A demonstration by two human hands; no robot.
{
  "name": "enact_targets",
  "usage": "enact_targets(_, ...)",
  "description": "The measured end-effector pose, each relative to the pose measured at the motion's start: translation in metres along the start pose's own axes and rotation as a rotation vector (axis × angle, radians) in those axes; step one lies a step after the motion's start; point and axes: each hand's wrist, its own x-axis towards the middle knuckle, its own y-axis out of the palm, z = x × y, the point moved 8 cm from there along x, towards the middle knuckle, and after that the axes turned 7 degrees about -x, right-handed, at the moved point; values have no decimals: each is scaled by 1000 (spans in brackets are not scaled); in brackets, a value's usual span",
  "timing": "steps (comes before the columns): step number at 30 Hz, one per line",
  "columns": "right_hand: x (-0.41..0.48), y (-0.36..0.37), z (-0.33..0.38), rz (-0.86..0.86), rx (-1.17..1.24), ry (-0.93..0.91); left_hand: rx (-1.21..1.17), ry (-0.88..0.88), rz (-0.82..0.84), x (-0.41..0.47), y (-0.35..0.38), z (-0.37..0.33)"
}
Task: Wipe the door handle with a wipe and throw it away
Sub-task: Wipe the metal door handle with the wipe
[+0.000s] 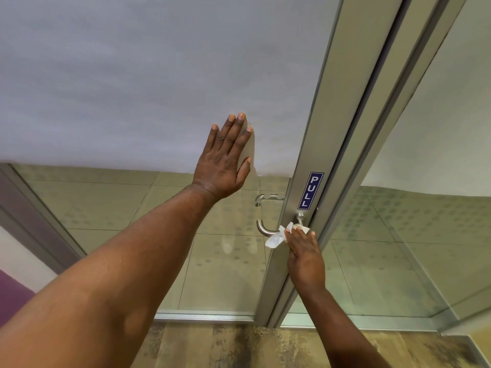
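The right hand (305,258) grip clamps the wipe (277,237) on the door handle (265,231), whose bar extends leftward; the left hand (225,160) lies flat, released.

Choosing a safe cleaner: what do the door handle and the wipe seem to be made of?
Door handle: probably brushed stainless steel, silvery with soft highlights. Wipe: thin white tissue or nonwoven cloth, crumpled and limp under the right hand.
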Motion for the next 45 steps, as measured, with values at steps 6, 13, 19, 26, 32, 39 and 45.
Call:
enact_targets(6,14,4,20,4,-66,-137,4,4,-6,0,0,2)
enact_targets(13,25,10,49,19,-111,-215,-1,3,-17,0,3,1)
enact_targets(19,42,27,66,167,-179,-130,11,5,-9,0,3,2)
enact_targets(26,59,38,66,253,-200,31,14,0,2,0,4,3)
enact_targets(32,76,54,71,356,-308,50,5,4,-2,0,1,1)
enact_targets(39,67,62,85,401,-375,-200,0,-3,16,-1,0,2)
enact_targets(45,47,48,83,296,-392,-310,9,-9,40,-1,-3,1)
